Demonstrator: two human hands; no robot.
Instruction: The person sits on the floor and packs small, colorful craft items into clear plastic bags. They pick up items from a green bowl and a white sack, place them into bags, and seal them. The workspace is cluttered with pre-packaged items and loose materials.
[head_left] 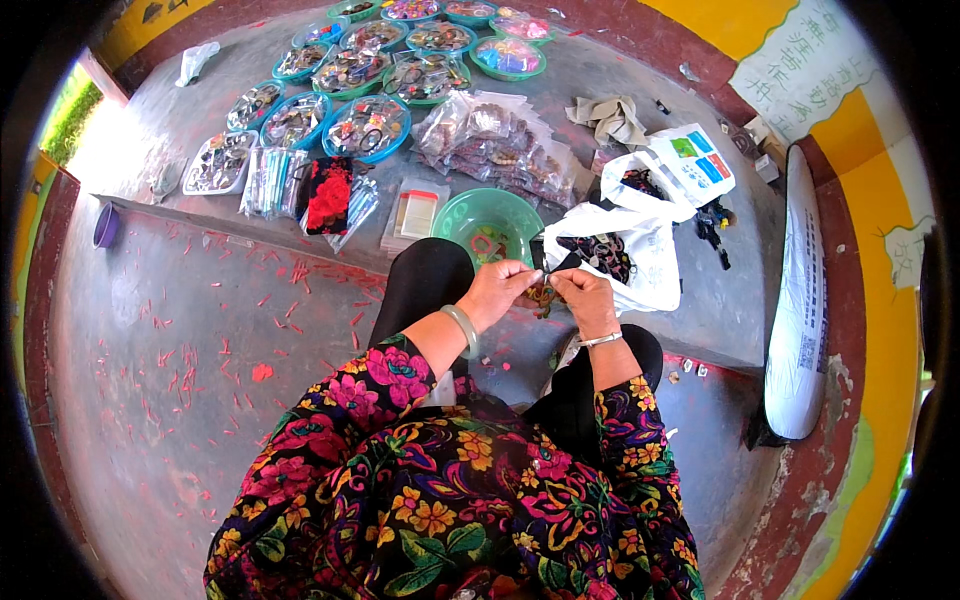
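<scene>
Grey concrete ledge [700,300] with green basin [490,222]. Left hand [497,290] and right hand [583,298] meeting above knees, fingertips pinched on small dark piece [543,293], perhaps hair ornament, between them.

Both hands meet over the knees: left hand [497,290] and right hand [583,297] pinch a small dark item [545,294] between fingertips. Just beyond, a green bowl [455,215] and white bag [640,262] sit on the grey surface [640,90]. Blue-rimmed trays [365,128] farther back. Red scraps [200,330] litter the floor.
</scene>
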